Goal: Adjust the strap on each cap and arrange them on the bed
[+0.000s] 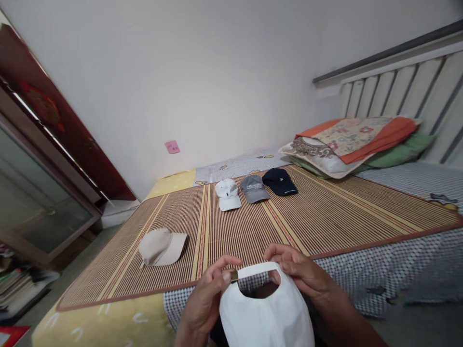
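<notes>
Close to me, a white baseball cap (265, 318) is held up with its back opening and strap toward the bed. My left hand (208, 294) pinches the left side of the strap, by a small metal buckle (234, 275). On the opposite side, my right hand (298, 270) grips the cap's edge where the strap meets it. A beige cap (159, 248) lies on the mat to the left, its brim pointing right. Farther back sit a white cap (227, 195) with a small dark logo, a grey cap (254, 188) with lettering and a navy cap (279, 181), side by side.
A striped bamboo mat (325, 212) covers most of the bed. Stacked pillows (350, 140) lie at the right, by a white slatted headboard (398, 86). A pink note (172, 147) is on the wall. Books (18, 284) are piled at lower left.
</notes>
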The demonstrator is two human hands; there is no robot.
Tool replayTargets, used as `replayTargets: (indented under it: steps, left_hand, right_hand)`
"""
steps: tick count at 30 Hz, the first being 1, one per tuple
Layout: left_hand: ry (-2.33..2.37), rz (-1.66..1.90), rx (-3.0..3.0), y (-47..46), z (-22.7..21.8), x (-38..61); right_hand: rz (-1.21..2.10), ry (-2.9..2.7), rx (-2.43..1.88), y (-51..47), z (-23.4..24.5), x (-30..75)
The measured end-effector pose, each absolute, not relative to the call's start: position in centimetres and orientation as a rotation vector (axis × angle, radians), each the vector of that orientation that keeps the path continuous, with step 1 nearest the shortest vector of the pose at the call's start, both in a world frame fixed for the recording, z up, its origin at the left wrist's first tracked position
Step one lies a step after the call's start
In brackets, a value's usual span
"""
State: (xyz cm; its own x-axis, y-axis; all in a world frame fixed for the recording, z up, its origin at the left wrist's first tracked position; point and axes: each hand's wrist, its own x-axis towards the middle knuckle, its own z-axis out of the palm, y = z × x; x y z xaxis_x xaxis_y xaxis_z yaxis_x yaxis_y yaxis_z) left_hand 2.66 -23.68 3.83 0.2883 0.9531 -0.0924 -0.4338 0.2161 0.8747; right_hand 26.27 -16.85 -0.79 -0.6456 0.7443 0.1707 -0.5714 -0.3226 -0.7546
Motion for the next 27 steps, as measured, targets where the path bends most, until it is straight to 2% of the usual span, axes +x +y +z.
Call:
replayTargets:
  steps: [11, 17, 24, 27]
  left_hand:
    - [0.769, 1.099, 0.864, -23.7, 3.7, 2.8]
    - [0.802, 1.087, 0.891, -23.7, 4.0, 2.8]
    - [0.775, 1.092, 0.894, -23.6, 3.9, 2.5]
    - [0.782, 1.065, 0.919, -23.7, 3.8, 2.4]
  right_hand:
    - [2.008, -1.037, -0.348, -17.4, 0.5, 26.3]
    - [1.974, -1.335, -0.418, -17.0, 0.6, 26.4]
    - [1.69, -1.716, -0.579, -16.5, 1.2, 27.7]
    - [1.719, -1.733, -0.556, -16.6, 1.2, 28.0]
